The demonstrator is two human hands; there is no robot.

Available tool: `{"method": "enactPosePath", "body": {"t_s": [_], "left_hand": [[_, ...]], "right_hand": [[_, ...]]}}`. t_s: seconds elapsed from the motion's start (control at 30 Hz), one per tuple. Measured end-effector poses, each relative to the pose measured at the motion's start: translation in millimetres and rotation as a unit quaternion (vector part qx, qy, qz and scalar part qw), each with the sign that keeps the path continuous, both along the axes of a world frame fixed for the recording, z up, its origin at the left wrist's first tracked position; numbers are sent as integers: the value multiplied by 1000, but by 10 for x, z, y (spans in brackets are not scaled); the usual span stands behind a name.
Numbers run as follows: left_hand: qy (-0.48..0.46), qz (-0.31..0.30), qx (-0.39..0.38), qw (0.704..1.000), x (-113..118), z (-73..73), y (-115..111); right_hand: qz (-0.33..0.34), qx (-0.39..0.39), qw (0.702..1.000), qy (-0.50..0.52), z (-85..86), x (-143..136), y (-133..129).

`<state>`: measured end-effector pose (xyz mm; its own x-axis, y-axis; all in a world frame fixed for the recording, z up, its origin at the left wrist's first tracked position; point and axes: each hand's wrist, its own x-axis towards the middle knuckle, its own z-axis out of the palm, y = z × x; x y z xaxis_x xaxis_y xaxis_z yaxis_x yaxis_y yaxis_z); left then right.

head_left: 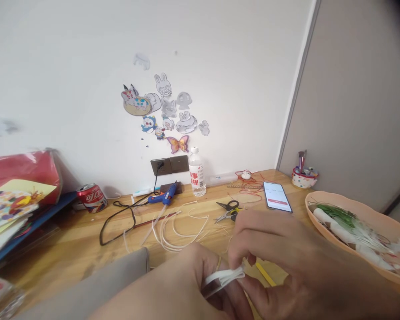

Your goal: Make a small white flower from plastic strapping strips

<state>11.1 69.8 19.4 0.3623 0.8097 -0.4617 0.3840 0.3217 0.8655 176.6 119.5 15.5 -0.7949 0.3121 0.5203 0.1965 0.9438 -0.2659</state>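
Note:
Both my hands meet low in the head view, over the wooden desk [86, 240]. My left hand [183, 284] and my right hand [280, 253] pinch the same bundle of white strips [224, 278] between their fingertips. The strips are folded flat and stick out between the two hands. A yellow stick [265, 273] lies on the desk just under my right hand. Loose white strips [180, 229] curl on the desk beyond my hands.
Scissors [228, 210], a phone [276, 196], a water bottle [196, 172] and a blue glue gun [163, 197] with its black cord lie further back. An orange tray [315, 220] of white and green pieces is at right, a soda can [91, 197] and coloured paper at left.

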Motion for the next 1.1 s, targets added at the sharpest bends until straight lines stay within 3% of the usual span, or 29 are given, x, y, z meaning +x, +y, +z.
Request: {"method": "enactPosePath", "body": {"t_s": [0.17, 0.33, 0.4, 0.57, 0.83, 0.97, 1.1], "left_hand": [[-32, -47, 8, 998, -87, -26, 31], [-44, 58, 224, 972, -144, -25, 62], [-20, 61, 249, 966, -149, -17, 58], [-3, 83, 199, 977, -154, -46, 67], [-85, 184, 205, 958, -131, -51, 66], [-92, 176, 193, 961, -125, -46, 43], [-157, 149, 166, 962, -106, -30, 54]], "right_hand": [[-15, 4, 1000, 2, -7, 15, -2], [-37, 47, 998, 6, 8, 31, 24], [-49, 61, 997, 5, 16, 36, 21], [-49, 68, 996, 27, 25, 36, 34], [-64, -42, 991, 113, 59, 13, 76], [-45, -87, 989, 115, 78, 6, 90], [-26, -53, 991, 117, 94, 13, 113]]}}
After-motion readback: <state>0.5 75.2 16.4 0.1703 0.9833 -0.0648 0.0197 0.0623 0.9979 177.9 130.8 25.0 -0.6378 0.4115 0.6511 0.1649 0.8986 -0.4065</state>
